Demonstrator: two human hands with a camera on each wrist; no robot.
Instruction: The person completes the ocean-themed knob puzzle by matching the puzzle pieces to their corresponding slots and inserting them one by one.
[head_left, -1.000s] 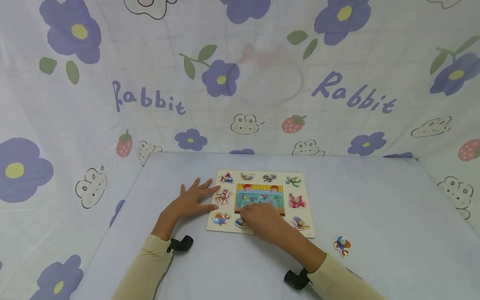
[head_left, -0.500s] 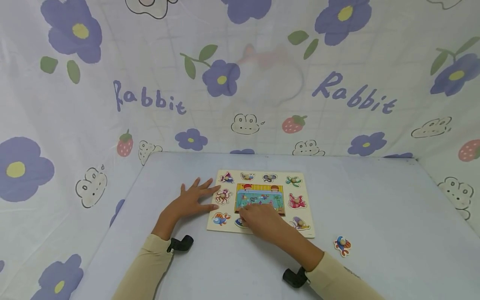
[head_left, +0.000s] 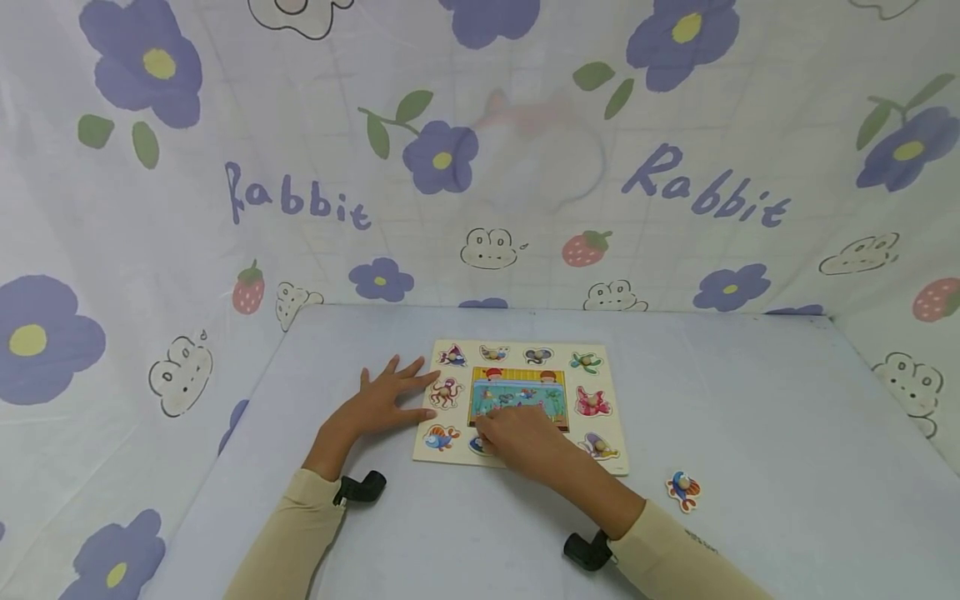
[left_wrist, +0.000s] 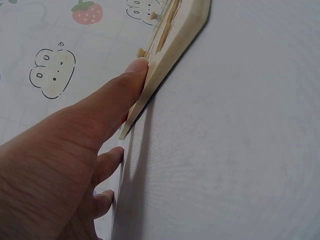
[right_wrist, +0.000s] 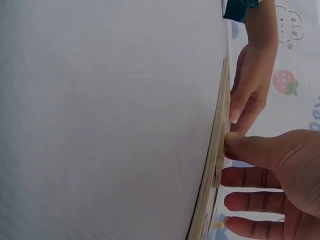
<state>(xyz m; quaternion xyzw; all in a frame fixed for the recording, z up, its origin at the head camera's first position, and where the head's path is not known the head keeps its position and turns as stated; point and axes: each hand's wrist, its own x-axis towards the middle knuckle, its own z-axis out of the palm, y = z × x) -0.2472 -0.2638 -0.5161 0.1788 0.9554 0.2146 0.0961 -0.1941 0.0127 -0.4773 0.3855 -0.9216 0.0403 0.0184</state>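
A wooden peg puzzle board (head_left: 615, 454) lies flat on the table, with sea-animal pieces around a central aquarium picture (head_left: 555, 400). My left hand (head_left: 382, 404) is spread at its left side, fingertips and thumb resting on the edge near the octopus piece (head_left: 446, 392). In the left wrist view, the thumb (left_wrist: 120, 87) presses on the board's rim. Over the front edge, my right hand (head_left: 521, 437) pinches a dark blue piece (head_left: 478, 447) with thumb and forefinger; the hand covers most of it, and its knob is hidden. The other fingers (right_wrist: 252, 201) hang loosely beside the board.
A loose blue-and-red crab-like piece (head_left: 683, 490) with a knob lies on the white table (head_left: 750, 400), right of the board. Behind the table hangs a white curtain (head_left: 540, 275) with flowers and rabbits. Black wrist cameras (head_left: 363, 487) sit on both sleeves.
My right hand and forearm have shifted very slightly left, still over the dark blue piece. The left hand, board and loose piece stay where they were.
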